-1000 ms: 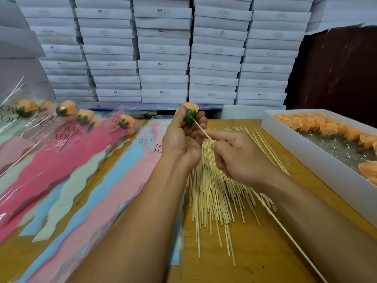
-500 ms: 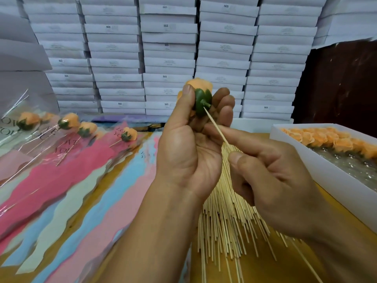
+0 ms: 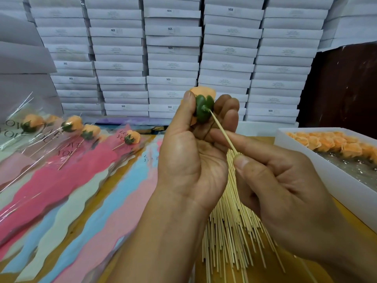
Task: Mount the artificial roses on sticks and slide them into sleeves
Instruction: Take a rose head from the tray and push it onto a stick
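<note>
Clearly the left hand holds the rose raised above the worktop, green base turned toward the right hand, whose narrow grip pinches the stick close up, likely for steadier aim into the base.

Your wooden counter carries loose sticks at lower centre, coloured sleeves left, a white rose box right.

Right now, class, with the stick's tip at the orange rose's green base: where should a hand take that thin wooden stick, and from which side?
Pinch the thin wooden stick just below the orange artificial rose's green base, coming from the lower right along its slant, as the right hand does. A close grip should resist bending.
</note>
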Demonstrator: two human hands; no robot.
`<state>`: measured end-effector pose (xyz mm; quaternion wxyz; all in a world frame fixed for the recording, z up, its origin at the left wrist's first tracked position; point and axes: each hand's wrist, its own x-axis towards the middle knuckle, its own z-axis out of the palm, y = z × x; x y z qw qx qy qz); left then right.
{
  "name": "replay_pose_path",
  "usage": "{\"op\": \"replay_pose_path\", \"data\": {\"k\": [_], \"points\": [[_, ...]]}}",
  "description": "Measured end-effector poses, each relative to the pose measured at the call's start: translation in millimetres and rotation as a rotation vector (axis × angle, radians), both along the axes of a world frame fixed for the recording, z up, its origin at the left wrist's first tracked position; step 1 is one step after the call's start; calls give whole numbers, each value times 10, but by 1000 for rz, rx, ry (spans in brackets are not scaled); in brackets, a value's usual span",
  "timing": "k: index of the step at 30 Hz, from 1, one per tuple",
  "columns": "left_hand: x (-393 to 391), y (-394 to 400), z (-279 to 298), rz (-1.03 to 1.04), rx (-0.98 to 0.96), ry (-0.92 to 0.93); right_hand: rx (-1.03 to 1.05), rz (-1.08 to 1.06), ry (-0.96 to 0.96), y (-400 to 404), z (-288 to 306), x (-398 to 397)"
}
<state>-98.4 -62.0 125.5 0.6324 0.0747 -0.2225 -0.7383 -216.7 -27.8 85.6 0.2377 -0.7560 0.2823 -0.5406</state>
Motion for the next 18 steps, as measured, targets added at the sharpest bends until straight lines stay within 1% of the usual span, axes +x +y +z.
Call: {"op": "replay_pose_path", "data": {"k": [12, 18], "points": [[1, -28, -18, 53, 30, -31, 73, 29, 20, 27, 26, -3], [-5, -39, -18, 56, 27, -17, 91, 35, 19, 30, 64, -4]]}}
